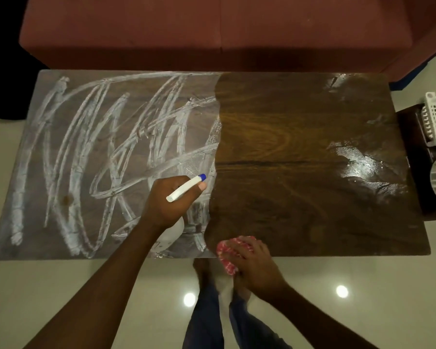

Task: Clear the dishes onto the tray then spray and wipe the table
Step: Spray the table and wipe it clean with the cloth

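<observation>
Presently, left hand (169, 200) grips the white, blue-tipped spray bottle (186, 190), probably light and rigid, at its neck; right hand (252, 263) clutches the soft red-and-white cloth (227, 253) on the wet brown wooden desk (287, 147).

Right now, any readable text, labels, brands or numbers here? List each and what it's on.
No legible text in this view.
On the spray bottle in the left hand: small dark mark low on its body, too blurred to read.
On the table: white streaks are loose scribbles, not letters.
On the cloth in the right hand: pattern only, no writing.
</observation>
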